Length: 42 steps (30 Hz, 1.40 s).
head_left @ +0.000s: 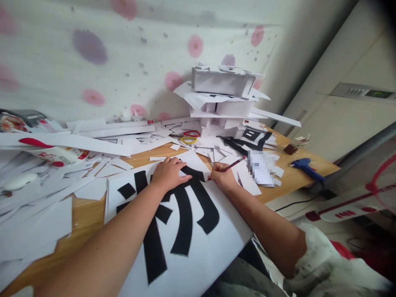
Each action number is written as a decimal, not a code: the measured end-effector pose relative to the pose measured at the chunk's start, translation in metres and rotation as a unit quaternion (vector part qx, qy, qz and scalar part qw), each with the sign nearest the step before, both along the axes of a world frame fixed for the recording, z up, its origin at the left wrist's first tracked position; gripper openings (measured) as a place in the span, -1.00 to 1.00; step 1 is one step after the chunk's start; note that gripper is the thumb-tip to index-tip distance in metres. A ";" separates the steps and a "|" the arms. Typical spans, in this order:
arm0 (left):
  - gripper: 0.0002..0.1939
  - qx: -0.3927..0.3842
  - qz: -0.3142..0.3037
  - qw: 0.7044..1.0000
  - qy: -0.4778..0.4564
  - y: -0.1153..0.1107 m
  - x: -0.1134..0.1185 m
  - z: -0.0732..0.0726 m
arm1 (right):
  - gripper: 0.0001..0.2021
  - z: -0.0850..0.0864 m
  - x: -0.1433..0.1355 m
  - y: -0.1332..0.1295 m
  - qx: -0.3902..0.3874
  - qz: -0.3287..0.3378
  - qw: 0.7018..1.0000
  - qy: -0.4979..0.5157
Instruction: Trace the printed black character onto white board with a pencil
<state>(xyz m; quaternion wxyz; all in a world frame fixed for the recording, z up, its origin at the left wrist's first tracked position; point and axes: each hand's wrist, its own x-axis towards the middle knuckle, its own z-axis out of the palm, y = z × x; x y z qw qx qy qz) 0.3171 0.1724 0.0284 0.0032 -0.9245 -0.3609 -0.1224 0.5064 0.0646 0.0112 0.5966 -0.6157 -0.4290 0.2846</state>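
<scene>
My left hand (168, 175) lies flat, fingers spread, over the upper part of a black cut-out character (182, 222). That character rests on a large white board (213, 251) at the table's front edge. Pinched in my right hand (223, 177) is a dark red pencil (233, 164). Its tip meets or nearly meets the board beside the right end of the character's top stroke. Part of the character is hidden under my left hand and forearm.
White offcuts (117, 167) are heaped at the left and back. Behind my hands lie scissors (189, 138), a stack of white box shapes (221, 95) and another black cut-out (255, 138). A blue glue gun (307, 168) lies near the right table edge.
</scene>
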 end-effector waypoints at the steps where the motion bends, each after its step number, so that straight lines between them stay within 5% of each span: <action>1: -0.50 0.000 0.000 1.000 0.001 0.000 0.000 0.000 | -0.81 0.000 -0.001 0.000 0.004 -0.006 1.000 0.006; 17: -0.52 0.006 -0.005 1.000 -0.008 -0.002 0.000 0.000 | -0.82 0.010 -0.007 -0.006 -0.027 0.090 0.995 -0.020; 42: -0.48 0.006 0.002 1.000 0.004 -0.001 0.000 0.000 | -0.84 0.008 -0.007 -0.005 0.028 0.060 0.997 0.037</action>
